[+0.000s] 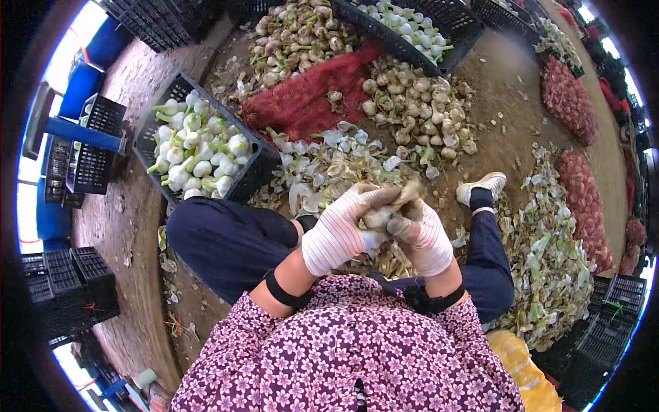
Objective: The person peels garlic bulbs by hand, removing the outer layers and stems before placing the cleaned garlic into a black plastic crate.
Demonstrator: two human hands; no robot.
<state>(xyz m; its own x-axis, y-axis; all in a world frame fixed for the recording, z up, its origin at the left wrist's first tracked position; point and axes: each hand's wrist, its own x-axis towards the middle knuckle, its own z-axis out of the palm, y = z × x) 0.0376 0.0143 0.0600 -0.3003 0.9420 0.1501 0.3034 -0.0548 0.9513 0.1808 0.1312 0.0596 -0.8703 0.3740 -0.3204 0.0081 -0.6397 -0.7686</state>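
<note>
Between my two gloved hands is a garlic bulb, its pale side showing and dry brownish skin at its upper right. My left hand has its fingers wrapped round the bulb. Closed on the bulb's other side, my right hand presses with the thumb and pinches near the loose skin. Both gloves are white with thin stripes and dirty at the fingertips. Below the hands lies a heap of peeled garlic skins. Peeled white bulbs fill a black crate to the left.
Unpeeled garlic lies in a pile ahead, beside a red mesh sack. Another crate of white bulbs stands behind it. Skins cover the floor at right, near full red sacks. Black crates are stacked at left.
</note>
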